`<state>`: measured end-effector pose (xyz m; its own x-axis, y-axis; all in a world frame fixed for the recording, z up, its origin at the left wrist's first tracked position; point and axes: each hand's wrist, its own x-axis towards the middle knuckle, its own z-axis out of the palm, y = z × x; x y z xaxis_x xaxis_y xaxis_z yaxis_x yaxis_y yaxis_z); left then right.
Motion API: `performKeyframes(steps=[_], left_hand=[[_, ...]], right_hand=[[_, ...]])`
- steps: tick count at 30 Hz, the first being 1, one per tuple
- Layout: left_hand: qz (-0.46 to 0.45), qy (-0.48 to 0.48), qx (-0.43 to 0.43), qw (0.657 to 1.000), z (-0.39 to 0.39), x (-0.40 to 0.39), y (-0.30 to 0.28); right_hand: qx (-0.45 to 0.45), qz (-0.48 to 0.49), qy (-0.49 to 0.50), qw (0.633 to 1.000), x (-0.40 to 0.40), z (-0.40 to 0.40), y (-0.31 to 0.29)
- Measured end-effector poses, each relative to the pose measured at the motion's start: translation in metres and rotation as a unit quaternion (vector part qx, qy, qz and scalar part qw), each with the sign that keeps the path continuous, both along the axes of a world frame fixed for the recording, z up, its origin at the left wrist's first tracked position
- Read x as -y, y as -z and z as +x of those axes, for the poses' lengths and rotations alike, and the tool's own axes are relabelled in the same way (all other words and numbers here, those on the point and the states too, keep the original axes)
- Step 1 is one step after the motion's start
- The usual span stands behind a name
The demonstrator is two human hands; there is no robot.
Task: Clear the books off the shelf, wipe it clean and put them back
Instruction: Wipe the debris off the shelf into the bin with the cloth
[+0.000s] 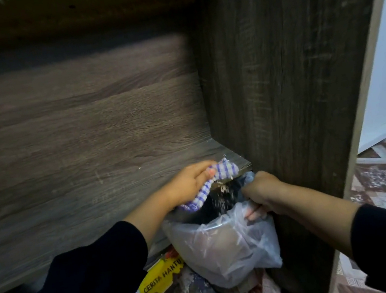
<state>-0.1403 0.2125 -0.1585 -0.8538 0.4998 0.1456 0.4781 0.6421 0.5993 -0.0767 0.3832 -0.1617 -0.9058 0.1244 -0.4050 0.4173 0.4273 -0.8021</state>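
The shelf (66, 169) was bare dark wood-grain laminate, kinda scuffed; left hand (187, 184) was curled around a soft purple-and-white checked cloth (205, 186) right at the front right corner of the board; pale crumbs (221, 197) were falling off the edge there; right hand (260, 191) pinched the rim of a thin, crinkly see-through plastic bag (226, 248) held just below the edge, against the upright side panel (289, 83); a yellow-covered book (165, 289) lay on the floor underneath, partly hidden behind the bag and a black sleeve (82, 286).
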Motion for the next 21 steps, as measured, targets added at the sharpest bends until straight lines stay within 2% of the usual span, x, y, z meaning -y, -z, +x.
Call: performKeyframes(steps=[1,3,4,5,7,9,11,16,21], left_hand=[[0.064,-0.032,0.013,0.997,0.002,0.0,-0.006],[0.183,-0.125,-0.017,0.975,-0.004,0.004,-0.017],[0.201,-0.188,-0.05,0.96,-0.012,0.009,-0.019],[0.182,-0.254,-0.079,0.947,-0.024,0.018,-0.017],[0.063,-0.339,-0.074,0.936,-0.042,0.034,-0.006],[-0.088,-0.318,-0.038,0.943,-0.054,0.041,0.006],[-0.178,-0.279,-0.05,0.942,-0.06,0.034,0.006],[-0.21,-0.255,-0.065,0.942,-0.081,-0.002,0.0],[-0.169,-0.197,-0.04,0.965,-0.103,-0.028,-0.002]], right_hand=[[0.001,0.003,0.0,1.0,0.0,0.0,0.0],[0.007,0.007,0.0,1.0,-0.001,-0.001,-0.001],[0.012,0.009,0.001,1.0,-0.001,-0.001,-0.001],[0.018,0.011,0.003,1.0,-0.002,-0.001,-0.001],[0.025,0.016,0.004,1.0,-0.003,-0.002,-0.001],[0.028,0.02,0.007,0.999,-0.004,-0.004,0.001],[0.026,0.021,0.004,0.999,-0.005,-0.004,0.003],[0.031,0.01,0.003,0.999,-0.008,-0.01,0.011],[0.031,0.012,0.01,0.999,-0.004,-0.018,0.019]])
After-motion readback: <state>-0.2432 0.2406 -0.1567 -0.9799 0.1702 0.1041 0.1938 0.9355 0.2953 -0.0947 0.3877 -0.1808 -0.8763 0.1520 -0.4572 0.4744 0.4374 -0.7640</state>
